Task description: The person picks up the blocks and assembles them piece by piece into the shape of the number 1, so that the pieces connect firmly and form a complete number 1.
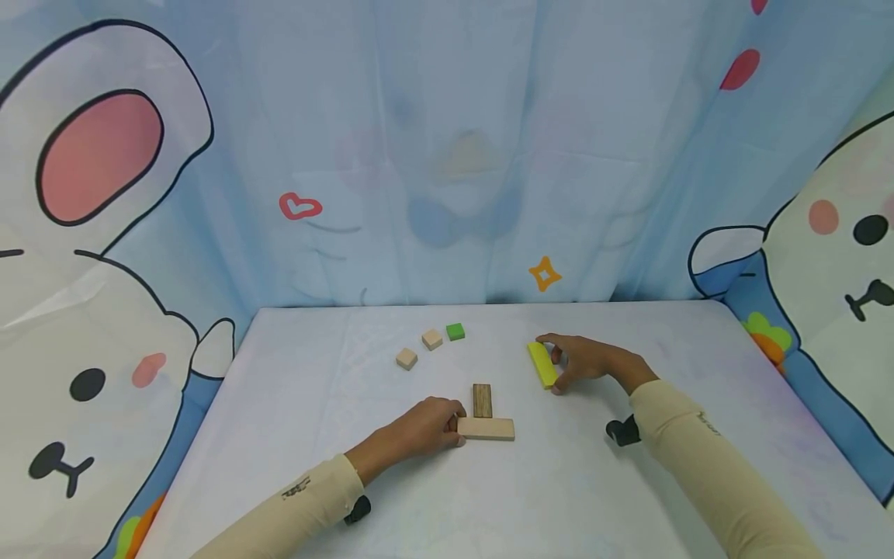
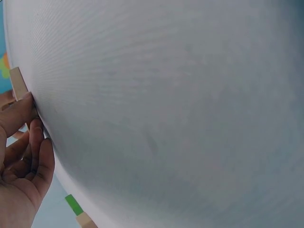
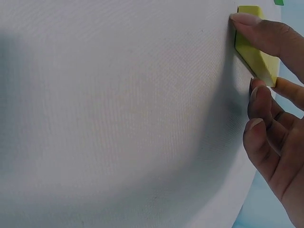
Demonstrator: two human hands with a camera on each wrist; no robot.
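Observation:
In the head view my left hand (image 1: 427, 425) grips the left end of a long light wooden block (image 1: 489, 429) between thumb and fingers. That block lies crosswise at the near end of a darker brown wooden block (image 1: 482, 400), and the two form a T. Farther right, my right hand (image 1: 585, 362) holds a long yellow block (image 1: 542, 366) by its two ends. The right wrist view shows the thumb along the yellow block (image 3: 256, 52) and a fingertip at its other end, while the other fingers stay curled beside it.
Two small light wooden cubes (image 1: 431, 339) and a small green block (image 1: 455, 331) lie toward the back of the white table (image 1: 335, 388). Behind the table hangs a blue printed curtain (image 1: 454, 101), and cartoon-printed cloth flanks it on both sides.

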